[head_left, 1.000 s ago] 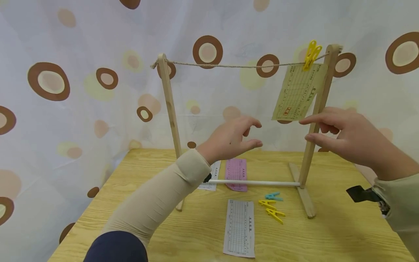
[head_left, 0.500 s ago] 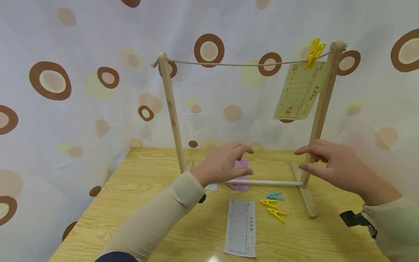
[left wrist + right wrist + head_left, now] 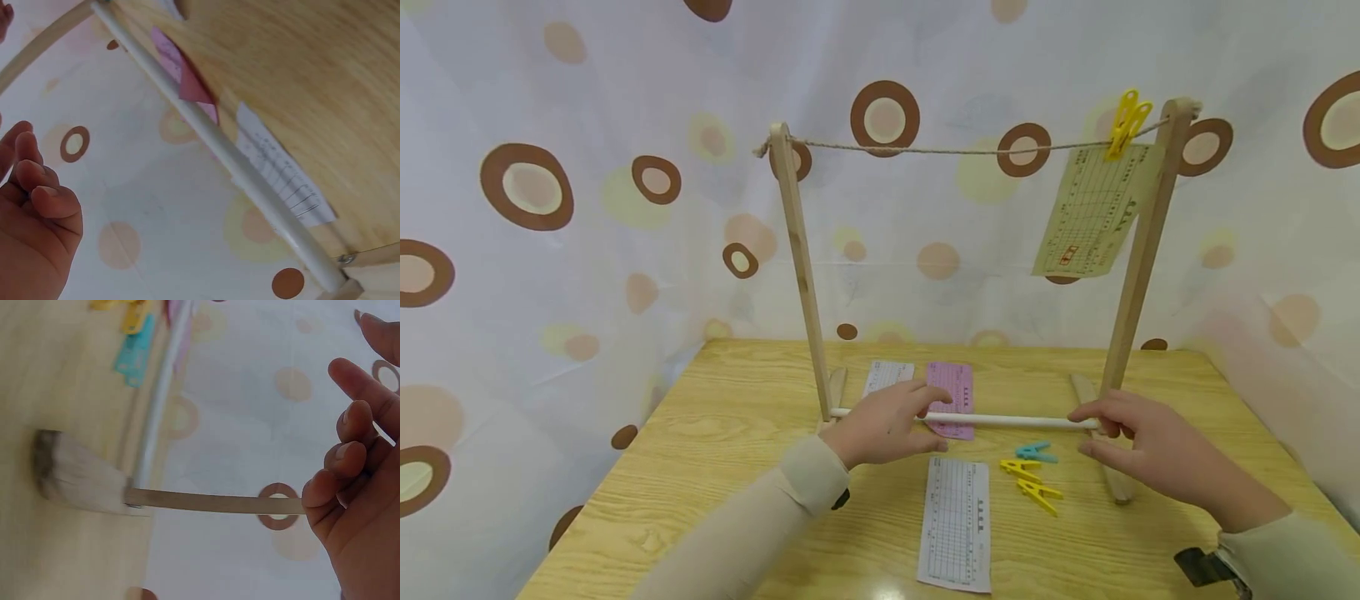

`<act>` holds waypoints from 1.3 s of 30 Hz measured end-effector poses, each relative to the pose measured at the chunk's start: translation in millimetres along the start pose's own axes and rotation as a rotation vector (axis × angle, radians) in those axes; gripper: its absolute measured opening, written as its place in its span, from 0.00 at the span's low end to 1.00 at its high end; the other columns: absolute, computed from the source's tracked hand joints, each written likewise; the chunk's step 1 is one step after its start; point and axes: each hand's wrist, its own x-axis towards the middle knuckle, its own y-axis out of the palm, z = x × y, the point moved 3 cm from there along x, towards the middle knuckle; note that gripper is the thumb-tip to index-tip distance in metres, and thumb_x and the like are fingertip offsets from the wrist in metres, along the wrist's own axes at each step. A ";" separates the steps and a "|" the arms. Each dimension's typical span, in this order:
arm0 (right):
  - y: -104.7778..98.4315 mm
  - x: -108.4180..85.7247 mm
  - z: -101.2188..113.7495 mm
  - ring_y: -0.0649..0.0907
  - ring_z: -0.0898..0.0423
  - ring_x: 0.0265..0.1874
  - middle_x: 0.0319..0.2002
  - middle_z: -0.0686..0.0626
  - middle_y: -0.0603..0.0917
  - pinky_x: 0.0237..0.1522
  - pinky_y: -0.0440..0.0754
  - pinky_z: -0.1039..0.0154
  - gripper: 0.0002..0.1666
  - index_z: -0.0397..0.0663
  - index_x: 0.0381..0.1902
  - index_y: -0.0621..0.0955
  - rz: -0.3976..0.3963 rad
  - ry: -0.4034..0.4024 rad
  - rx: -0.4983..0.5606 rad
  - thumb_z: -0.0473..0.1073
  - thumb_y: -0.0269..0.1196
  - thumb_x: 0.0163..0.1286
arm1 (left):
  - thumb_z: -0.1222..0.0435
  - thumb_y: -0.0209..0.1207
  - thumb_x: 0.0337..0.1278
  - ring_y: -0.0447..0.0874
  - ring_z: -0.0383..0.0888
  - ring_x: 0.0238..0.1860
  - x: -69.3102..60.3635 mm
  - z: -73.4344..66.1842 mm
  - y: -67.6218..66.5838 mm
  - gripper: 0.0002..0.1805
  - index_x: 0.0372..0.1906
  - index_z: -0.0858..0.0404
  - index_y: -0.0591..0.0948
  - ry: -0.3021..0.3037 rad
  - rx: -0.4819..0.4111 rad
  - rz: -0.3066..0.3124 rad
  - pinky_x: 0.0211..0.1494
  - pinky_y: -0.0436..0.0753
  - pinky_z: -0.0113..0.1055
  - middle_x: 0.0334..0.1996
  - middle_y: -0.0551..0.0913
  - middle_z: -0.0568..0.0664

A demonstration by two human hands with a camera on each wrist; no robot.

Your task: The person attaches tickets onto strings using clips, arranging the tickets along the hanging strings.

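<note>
My left hand, fingers loosely bent and holding nothing, is over the table in front of the stand's white crossbar. My right hand, also holding nothing, is near the right foot of the wooden stand. Between the hands lie one blue clothespin and two yellow clothespins. A white printed slip lies flat in front of them. From the string hangs a yellow-green slip, gripped at its top by a yellow clothespin.
Behind the crossbar lie a pink slip and another white slip, partly hidden by my left hand. The stand's left post and right post rise from the wood-grain table. A spotted cloth covers the back.
Both hands have come down from the height of the hanging slip's lower edge toward the tabletop. The yellow-green slip stays clipped on the string.
</note>
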 end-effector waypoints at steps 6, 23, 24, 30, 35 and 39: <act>27.1 -12.6 -13.7 0.67 0.64 0.26 0.28 0.58 0.68 0.26 0.65 0.63 0.16 0.57 0.52 0.84 0.137 0.098 0.076 0.52 0.68 0.70 | 0.47 0.70 0.59 0.78 0.38 0.53 -5.0 12.0 23.9 0.35 0.70 0.50 0.74 -0.095 -0.064 0.126 0.54 0.79 0.37 0.59 0.78 0.43; 68.9 -27.7 -27.9 0.68 0.63 0.27 0.29 0.55 0.70 0.28 0.65 0.62 0.22 0.56 0.51 0.83 0.367 0.201 0.134 0.60 0.70 0.65 | 0.39 0.68 0.55 0.74 0.39 0.64 -3.3 23.4 62.3 0.36 0.67 0.47 0.76 -0.083 0.105 0.318 0.66 0.71 0.36 0.65 0.76 0.38; 69.5 -28.0 -28.0 0.68 0.62 0.27 0.29 0.55 0.70 0.29 0.66 0.62 0.22 0.57 0.51 0.83 0.372 0.206 0.124 0.61 0.70 0.65 | 0.39 0.67 0.55 0.75 0.38 0.63 -3.0 23.3 62.4 0.36 0.67 0.47 0.76 -0.085 0.112 0.320 0.65 0.72 0.36 0.64 0.77 0.38; 71.3 -29.1 -27.2 0.69 0.62 0.31 0.33 0.58 0.72 0.32 0.67 0.63 0.24 0.60 0.49 0.84 0.395 0.221 0.061 0.65 0.70 0.63 | 0.38 0.68 0.54 0.76 0.38 0.61 -4.0 20.6 61.2 0.36 0.67 0.45 0.76 -0.110 0.134 0.326 0.63 0.73 0.36 0.63 0.77 0.38; 72.3 -28.6 -25.4 0.69 0.63 0.30 0.32 0.58 0.71 0.32 0.67 0.63 0.25 0.61 0.47 0.84 0.399 0.222 0.025 0.68 0.70 0.61 | 0.39 0.69 0.54 0.78 0.36 0.55 -2.8 17.6 62.0 0.33 0.63 0.44 0.77 -0.096 0.131 0.321 0.61 0.75 0.35 0.60 0.79 0.38; 75.6 -26.9 -25.6 0.69 0.61 0.29 0.32 0.58 0.71 0.32 0.68 0.62 0.26 0.63 0.44 0.81 0.400 0.228 -0.013 0.70 0.70 0.58 | 0.42 0.70 0.53 0.76 0.34 0.41 -0.2 14.6 65.1 0.29 0.58 0.45 0.78 -0.079 0.123 0.321 0.52 0.77 0.33 0.46 0.80 0.35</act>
